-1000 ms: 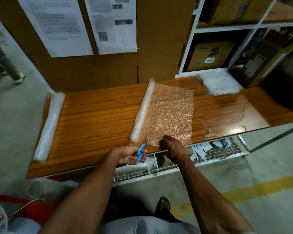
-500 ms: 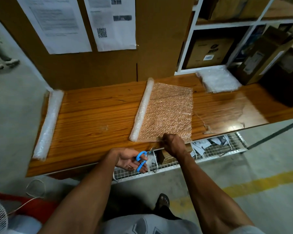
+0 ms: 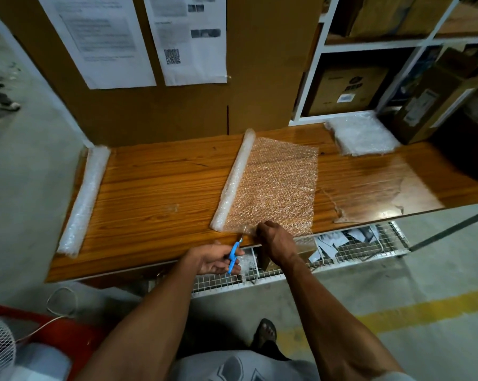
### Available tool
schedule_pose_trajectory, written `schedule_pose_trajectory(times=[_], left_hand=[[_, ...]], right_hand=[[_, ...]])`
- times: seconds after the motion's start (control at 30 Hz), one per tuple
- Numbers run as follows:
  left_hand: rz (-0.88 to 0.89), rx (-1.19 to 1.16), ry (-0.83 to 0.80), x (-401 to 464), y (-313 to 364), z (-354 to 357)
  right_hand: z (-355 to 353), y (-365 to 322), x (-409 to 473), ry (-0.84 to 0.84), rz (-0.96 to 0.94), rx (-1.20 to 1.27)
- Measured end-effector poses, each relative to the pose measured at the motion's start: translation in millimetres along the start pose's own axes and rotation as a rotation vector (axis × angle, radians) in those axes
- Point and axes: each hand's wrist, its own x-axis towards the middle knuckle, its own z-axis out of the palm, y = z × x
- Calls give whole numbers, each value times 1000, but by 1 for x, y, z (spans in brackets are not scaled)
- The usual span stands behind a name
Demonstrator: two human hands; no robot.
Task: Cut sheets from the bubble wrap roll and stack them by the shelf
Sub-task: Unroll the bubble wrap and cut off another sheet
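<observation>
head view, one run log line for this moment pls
step: cutting sheet | left hand: holds scissors at near edge | right hand: pins bubble wrap sheet | stack: by shelf

A single head-worn wide-angle view looks forward and down from above the person's chest. Both bare forearms enter from 6 o'clock and reach toward centre. The long varnished wooden table (image 3: 160,188) runs across the middle, close below the lens, its far edge toward 12 o'clock against a brown cardboard wall (image 3: 259,78). White-framed shelving (image 3: 309,86) stands at 2 o'clock, grey concrete floor (image 3: 26,188) at 9 o'clock. Straight edges bow near the borders.
</observation>
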Motion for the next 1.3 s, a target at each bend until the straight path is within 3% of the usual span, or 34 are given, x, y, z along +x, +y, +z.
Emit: schedule_pose_trajectory(times=[0.67, 1.0, 1.3], left_hand=[[123, 86, 181, 11, -10, 18], [77, 1, 112, 17, -5, 14], [96, 36, 160, 27, 13, 21]], right_hand=[[5, 3, -1, -36, 125, 282], [6, 1, -4, -10, 46, 205], [7, -2, -5, 70, 7, 210]])
